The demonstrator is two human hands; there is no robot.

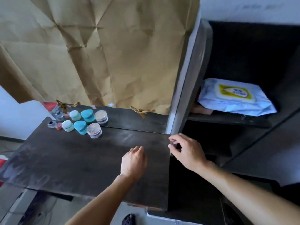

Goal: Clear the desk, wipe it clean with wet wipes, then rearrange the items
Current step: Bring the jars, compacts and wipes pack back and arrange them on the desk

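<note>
At the desk's ten o'clock corner stands a short row: a small glass bottle, a tiny red pot, a white jar, a blue jar and a clear stacked container, all close together, doubled in the mirror behind. Brown paper covers most of the mirror. The left hand rests near the desk's middle, toward three o'clock, fingers bent loosely down onto the wood, gripping nothing. The right hand hovers at the desk's three o'clock edge, thumb and fingers parted and relaxed, with nothing visibly held. The wet wipes pack lies at two o'clock on a dark shelf, well apart from both hands.
</note>
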